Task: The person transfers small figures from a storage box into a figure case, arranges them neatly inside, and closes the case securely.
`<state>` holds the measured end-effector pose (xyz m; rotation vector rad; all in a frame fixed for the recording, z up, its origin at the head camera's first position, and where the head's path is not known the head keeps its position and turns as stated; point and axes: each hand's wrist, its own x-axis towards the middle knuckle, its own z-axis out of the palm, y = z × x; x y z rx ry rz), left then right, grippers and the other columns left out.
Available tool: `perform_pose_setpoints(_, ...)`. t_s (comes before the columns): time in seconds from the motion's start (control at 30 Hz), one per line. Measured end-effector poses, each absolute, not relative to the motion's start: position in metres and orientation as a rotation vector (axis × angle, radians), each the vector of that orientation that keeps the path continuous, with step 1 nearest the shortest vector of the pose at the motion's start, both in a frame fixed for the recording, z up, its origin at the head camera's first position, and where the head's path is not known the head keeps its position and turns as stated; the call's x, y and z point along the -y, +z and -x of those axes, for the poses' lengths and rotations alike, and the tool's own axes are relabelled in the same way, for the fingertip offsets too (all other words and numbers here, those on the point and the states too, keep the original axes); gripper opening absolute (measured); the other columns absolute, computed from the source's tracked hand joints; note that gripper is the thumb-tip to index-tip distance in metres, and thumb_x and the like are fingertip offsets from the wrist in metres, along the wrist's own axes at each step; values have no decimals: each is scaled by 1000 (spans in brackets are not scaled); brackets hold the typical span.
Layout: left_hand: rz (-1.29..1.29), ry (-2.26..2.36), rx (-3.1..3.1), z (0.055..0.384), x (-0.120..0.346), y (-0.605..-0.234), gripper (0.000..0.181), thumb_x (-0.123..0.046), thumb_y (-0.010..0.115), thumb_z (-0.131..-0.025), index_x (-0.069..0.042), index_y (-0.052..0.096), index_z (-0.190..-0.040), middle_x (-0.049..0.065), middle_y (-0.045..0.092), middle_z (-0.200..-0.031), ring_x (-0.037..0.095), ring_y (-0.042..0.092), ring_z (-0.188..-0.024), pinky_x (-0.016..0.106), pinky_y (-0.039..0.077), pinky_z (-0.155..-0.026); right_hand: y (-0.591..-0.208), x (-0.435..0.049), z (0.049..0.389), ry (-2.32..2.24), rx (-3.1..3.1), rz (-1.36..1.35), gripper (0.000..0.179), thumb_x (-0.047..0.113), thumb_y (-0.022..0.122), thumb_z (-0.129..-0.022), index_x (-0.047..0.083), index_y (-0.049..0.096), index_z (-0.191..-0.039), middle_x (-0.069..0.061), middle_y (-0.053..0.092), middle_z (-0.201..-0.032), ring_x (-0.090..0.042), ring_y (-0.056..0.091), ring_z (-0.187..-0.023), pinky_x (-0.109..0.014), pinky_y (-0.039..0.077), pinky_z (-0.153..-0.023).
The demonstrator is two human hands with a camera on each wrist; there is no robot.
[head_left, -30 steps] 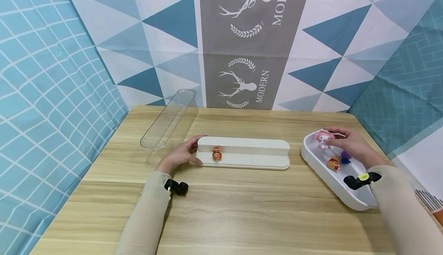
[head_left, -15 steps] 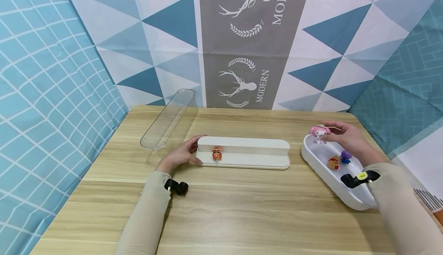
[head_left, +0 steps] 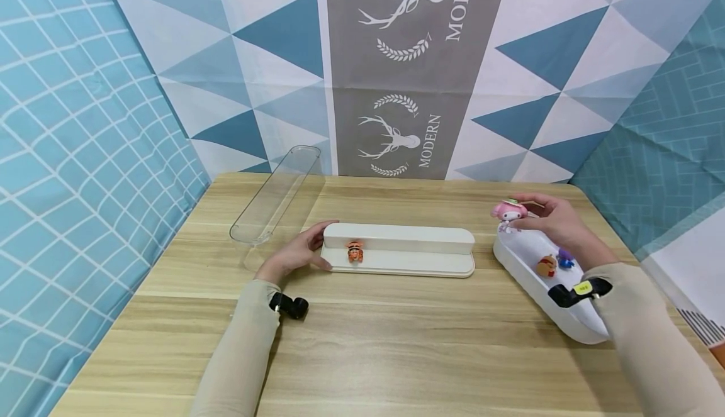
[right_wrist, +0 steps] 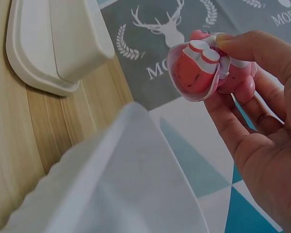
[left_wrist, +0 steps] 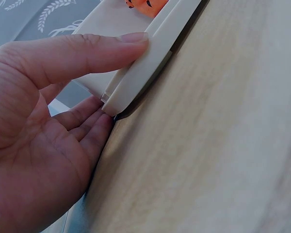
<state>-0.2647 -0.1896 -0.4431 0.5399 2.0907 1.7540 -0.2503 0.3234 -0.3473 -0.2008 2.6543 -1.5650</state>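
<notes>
My right hand [head_left: 557, 221] pinches a pink-hooded figurine [head_left: 511, 211] between thumb and fingers, just above the far end of a white oval-ended bin [head_left: 523, 286]. In the right wrist view the figurine's underside [right_wrist: 196, 73] shows, with its red base and white feet. My left hand [head_left: 297, 250] holds the left end of a cream two-step display stand [head_left: 413, 261], thumb on its front rim and fingers at its end. An orange tiger figurine [head_left: 355, 251] is on the stand's lower step, near the left end. Inside the bin lie a yellow-and-red figurine [head_left: 546, 266] and a purple-and-blue one [head_left: 565, 259].
A long clear plastic cover [head_left: 277, 200] stands at the back left of the wooden table [head_left: 396, 348]. Patterned cloth [head_left: 385, 77] hangs behind the table. Each forearm wears a small black camera.
My right hand has lifted the pink-hooded figurine from inside the bin and carried it leftward to above the bin's far rim. My left hand and the stand have stayed put.
</notes>
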Motion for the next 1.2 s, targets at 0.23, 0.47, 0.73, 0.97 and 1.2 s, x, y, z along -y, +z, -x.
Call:
perform_pose_setpoints(0.23,-586,1740,-2105,264,190,-443,104,22,75,-67,-2,27,-155,24,36,-151,38,29,-142,47,22,-119,-347,-315,251,-1622,-2625,261,44,12,77,-88,20,62,-128,20,57,-114,0,55,-104,-14,52,-82)
perform_pose_setpoints(0.47,-562,1756,-2092,265,190,-445,104,22,75,-66,-3,27,-156,23,36,-152,36,28,-144,45,20,-119,-349,-304,251,-1665,-2616,432,50,3,75,-87,-3,55,-133,18,60,-112,0,60,-99,-16,54,-80)
perform_pose_setpoints(0.73,-576,1759,-2088,267,191,-446,104,23,75,-67,-2,27,-155,23,37,-152,36,30,-142,46,22,-119,-353,-290,254,-1741,-2529,518,45,-5,74,-84,2,62,-127,14,63,-113,-3,61,-99,-18,55,-80)
perform_pose_setpoints(0.97,-560,1754,-2095,267,191,-446,104,22,75,-66,-4,29,-155,22,38,-151,36,31,-142,46,23,-119,-355,-278,256,-1720,-2503,515,50,-4,76,-83,-6,56,-129,9,61,-115,-7,61,-99,-21,56,-81)
perform_pose_setpoints(1.2,-561,1754,-2092,266,191,-444,103,22,75,-67,-4,28,-156,22,37,-152,36,30,-143,46,22,-119,-360,-265,257,-1770,-2437,581,50,-10,75,-81,-7,58,-127,8,63,-113,-8,62,-96,-20,56,-80)
